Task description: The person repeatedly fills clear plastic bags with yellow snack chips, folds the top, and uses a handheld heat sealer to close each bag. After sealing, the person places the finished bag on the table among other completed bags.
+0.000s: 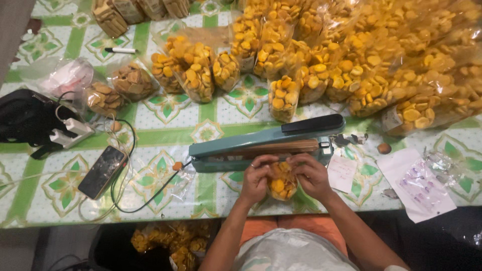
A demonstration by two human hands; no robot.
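My left hand (255, 176) and right hand (314, 175) pinch a small clear plastic bag of round yellow biscuits (282, 181) between them, just near of the teal bar-shaped heat sealer (266, 143). Far beyond lie many filled biscuit bags (351, 60); a black phone (102, 171) lies left.

Clear bag of yellow snacks (281, 181)

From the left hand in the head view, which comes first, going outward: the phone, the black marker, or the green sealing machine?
From the left hand:
1. Green sealing machine, just above it.
2. Phone, far off to the left.
3. Black marker, farthest, toward the table's top-left.
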